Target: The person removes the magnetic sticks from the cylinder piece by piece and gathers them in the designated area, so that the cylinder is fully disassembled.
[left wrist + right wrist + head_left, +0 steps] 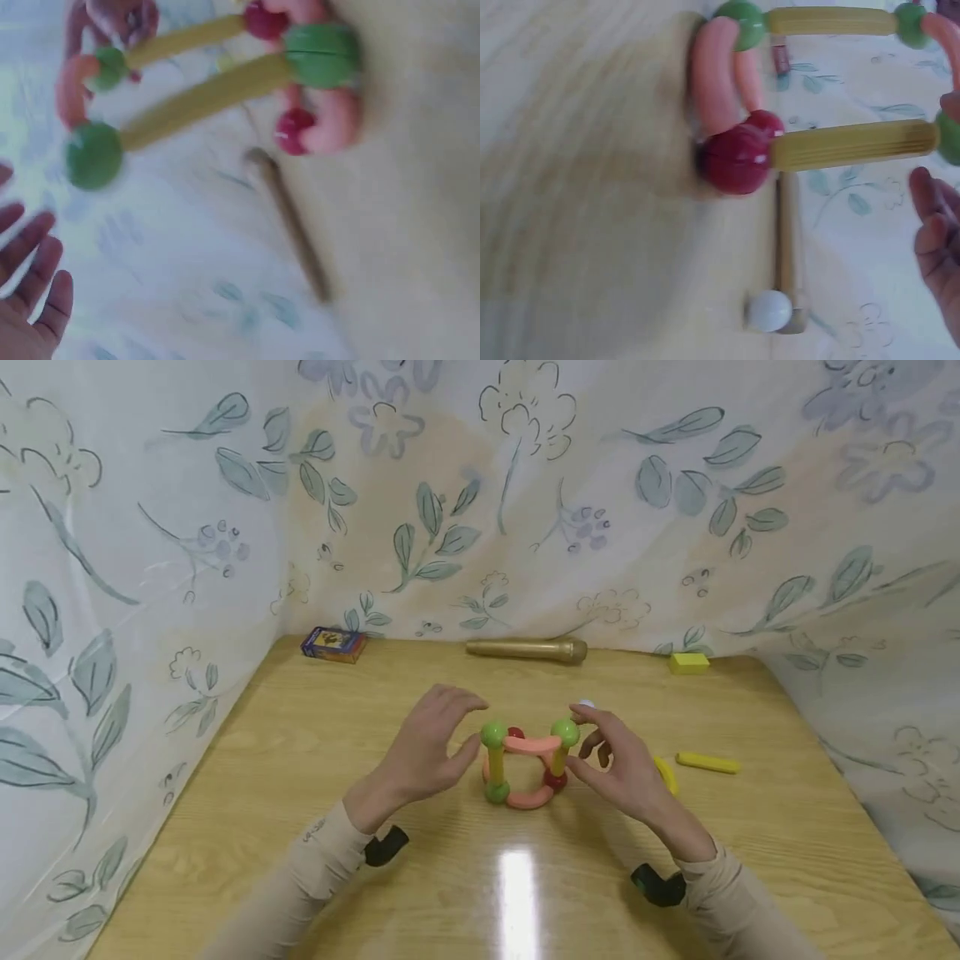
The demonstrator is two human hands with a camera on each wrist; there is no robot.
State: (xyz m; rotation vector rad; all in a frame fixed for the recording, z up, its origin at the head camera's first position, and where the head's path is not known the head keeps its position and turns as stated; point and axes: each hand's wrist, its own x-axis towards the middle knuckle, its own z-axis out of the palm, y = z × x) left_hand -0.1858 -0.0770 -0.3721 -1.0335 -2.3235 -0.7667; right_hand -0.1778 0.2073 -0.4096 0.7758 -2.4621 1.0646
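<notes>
A rod-and-ball frame (531, 746) stands on the worktop (300, 768) — left hand (427, 749) and right hand (622, 768) flanking it, fingers (41, 271) parted and loosely curved — before a gold microphone (525, 649).

Around the ball-and-rod frame (532, 746) on the table (330, 735) lie the microphone (527, 649) at twelve o'clock, box (333, 645) at ten, block (689, 664) at two, and, past the right hand (624, 768), loose rod (708, 763) at three.

No lettering can be read (the small box (333, 644) is printed too finely to tell).
</notes>
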